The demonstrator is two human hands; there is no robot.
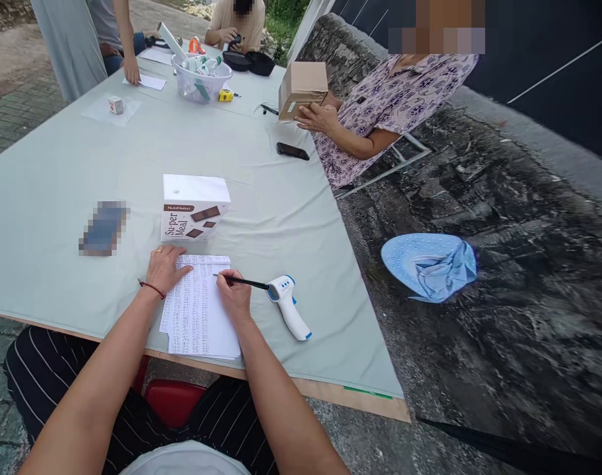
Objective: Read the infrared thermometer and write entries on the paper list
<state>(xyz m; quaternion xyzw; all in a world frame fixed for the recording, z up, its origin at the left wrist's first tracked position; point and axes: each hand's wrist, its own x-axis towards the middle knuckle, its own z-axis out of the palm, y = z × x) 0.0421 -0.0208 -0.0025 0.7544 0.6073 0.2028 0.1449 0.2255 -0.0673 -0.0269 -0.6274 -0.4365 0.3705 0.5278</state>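
A stack of white paper (196,316) covered in handwritten lines lies at the table's near edge. My left hand (165,269) rests flat on its upper left corner, fingers stretched out and thumb apart. My right hand (235,295) is closed round a black pen (246,282), its tip at the upper right of the writing. Just right of the pen's back end lies a white and blue infrared thermometer (289,307). Behind the paper stands a white box (196,208) printed "Super Meal", close to my left fingertips.
A blurred dark flat object (103,228) lies left. A phone (293,151), a tape measure (226,95), a plastic basket (194,86) of bottles and a small box (115,105) are farther back. A person at right holds a cardboard box (303,86). A blue hat (429,264) lies beyond the table's right edge.
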